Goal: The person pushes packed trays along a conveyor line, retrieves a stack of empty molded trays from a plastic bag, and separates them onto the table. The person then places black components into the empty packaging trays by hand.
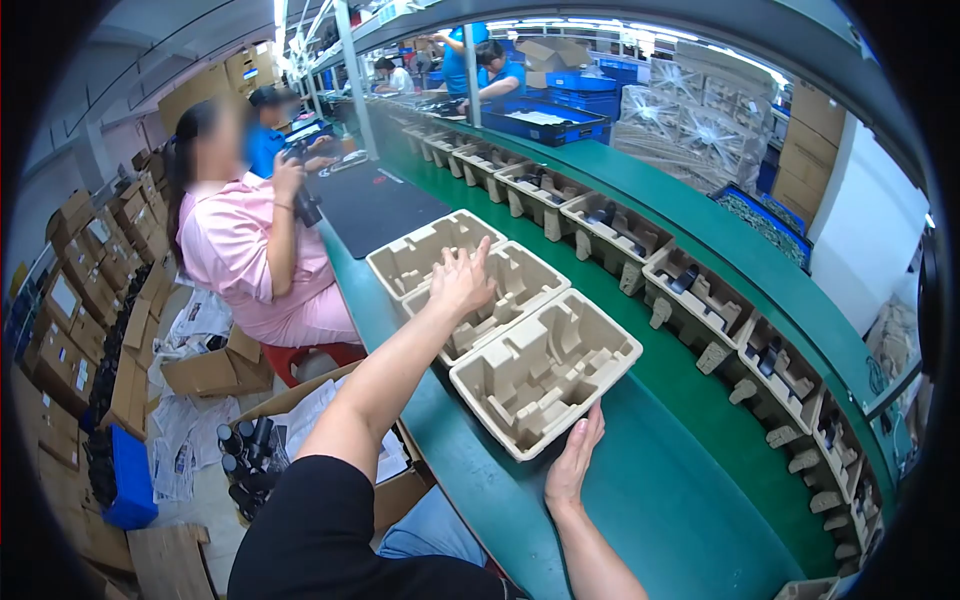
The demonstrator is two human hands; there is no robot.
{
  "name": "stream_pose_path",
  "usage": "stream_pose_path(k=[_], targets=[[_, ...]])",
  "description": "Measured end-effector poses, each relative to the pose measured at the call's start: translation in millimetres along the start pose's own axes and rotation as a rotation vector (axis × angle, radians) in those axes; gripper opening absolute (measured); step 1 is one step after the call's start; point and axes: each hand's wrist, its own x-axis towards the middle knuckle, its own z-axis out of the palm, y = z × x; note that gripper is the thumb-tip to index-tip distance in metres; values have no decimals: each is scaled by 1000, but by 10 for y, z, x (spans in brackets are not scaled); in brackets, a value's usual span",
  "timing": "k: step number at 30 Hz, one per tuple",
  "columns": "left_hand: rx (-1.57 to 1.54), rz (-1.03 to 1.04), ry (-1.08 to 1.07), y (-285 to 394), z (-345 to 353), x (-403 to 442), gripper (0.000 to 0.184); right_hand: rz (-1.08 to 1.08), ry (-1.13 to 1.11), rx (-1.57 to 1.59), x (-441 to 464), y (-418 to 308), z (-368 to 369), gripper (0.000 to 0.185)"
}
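Note:
Three moulded pulp trays stand side by side on the green bench: a near tray [545, 375], a middle tray [525, 275] and a far tray [400, 255]. All three show bare moulded compartments. My left hand [465, 280] reaches over the middle tray with its fingers spread toward the far tray's edge; nothing is held in it. My right hand [577, 455] lies against the near right corner of the near tray, fingers extended, palm toward its outer wall.
A row of pulp trays [700, 290] holding black parts runs along the green conveyor [640, 340]. A co-worker in pink [240, 240] sits at the left beside a black mat [375, 205]. Below are an open carton [395, 500] and black cylindrical items [245, 450].

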Motion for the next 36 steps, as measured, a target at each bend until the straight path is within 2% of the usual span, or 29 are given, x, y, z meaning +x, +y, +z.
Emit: stream_pose_path(k=[31, 36], targets=[[-22, -9, -21, -138, 77, 93, 75, 45, -9, -23, 89, -54, 99, 56], [-26, -2, -9, -106, 79, 117, 74, -2, 17, -30, 122, 1, 125, 56]])
